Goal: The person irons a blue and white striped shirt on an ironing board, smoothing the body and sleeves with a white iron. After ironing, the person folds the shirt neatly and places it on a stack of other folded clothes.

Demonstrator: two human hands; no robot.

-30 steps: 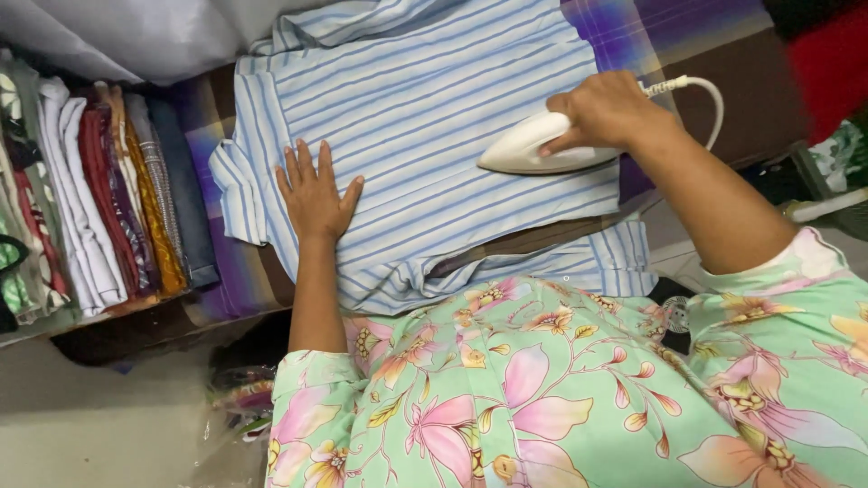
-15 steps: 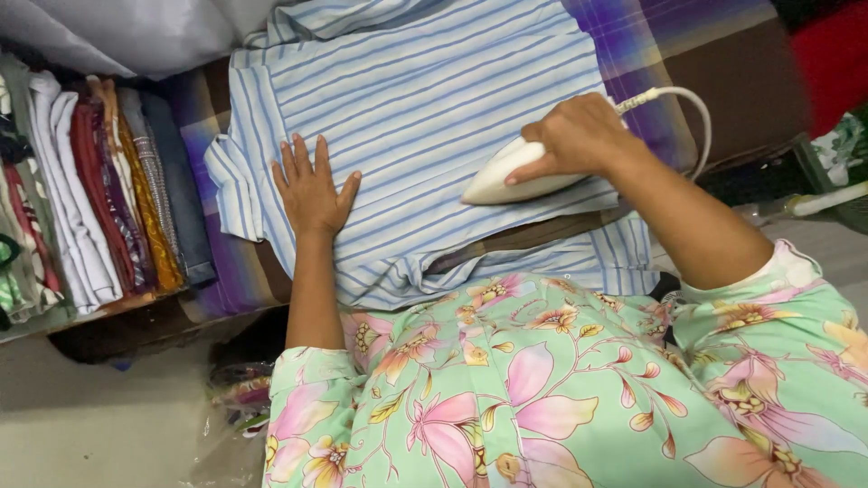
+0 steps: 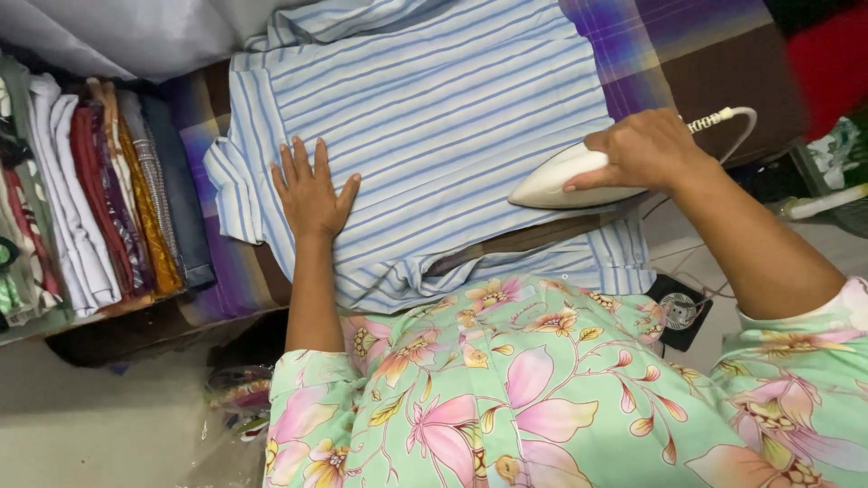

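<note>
Since the earlier frame, iron (image 3: 565, 176) has slid back to the right across the shirt (image 3: 434, 117), now near its right edge; left hand has not moved.

Right hand (image 3: 642, 149): grip clamped over the iron's handle, sole flat on the cloth, nose pointing left. Cord (image 3: 737, 122) trails off behind the wrist.

Left hand (image 3: 312, 190): fingers spread apart, palm flat on the shirt's left side, holding nothing, pinning the cloth.

Shirt: blue-striped, spread flat on the bench (image 3: 687, 54), hem rumpled at my lap.

Folded clothes (image 3: 90, 208): stacked on edge, left of the bench.

Step in hand, as I judge it: pressing the shirt body. Next stroke calls for a taut cloth and the iron kept clear of my left fingers.
</note>
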